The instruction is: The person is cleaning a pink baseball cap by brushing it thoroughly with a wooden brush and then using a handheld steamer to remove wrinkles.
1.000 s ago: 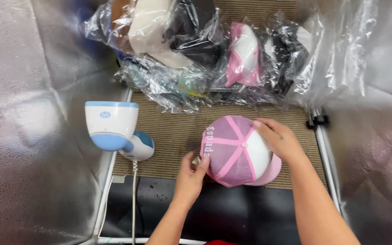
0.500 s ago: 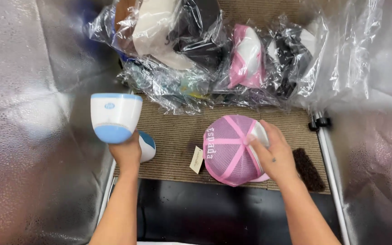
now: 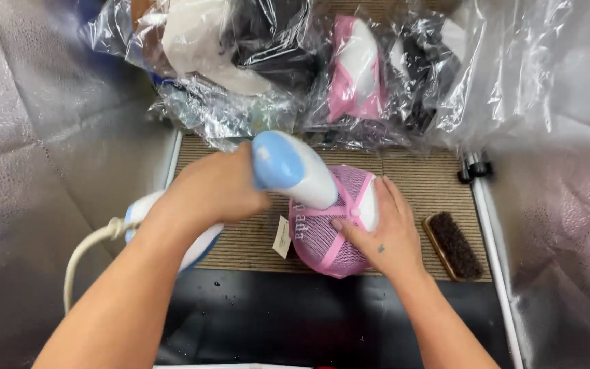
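The left hand (image 3: 209,188) has a closed grip on the steamer (image 3: 291,171), held over the pink cap (image 3: 326,236); the right hand (image 3: 384,236) lies flat, open on the cap.

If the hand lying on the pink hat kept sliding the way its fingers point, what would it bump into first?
The right hand points up and left across the pink cap. First it would likely meet the white and blue steamer that the left hand holds over the cap, though the steamer may sit a bit higher.

Cap (image 3: 329,232) on mat (image 3: 425,184), brush (image 3: 453,244) right of it, bagged caps (image 3: 295,61) behind, steamer (image 3: 291,169) above.
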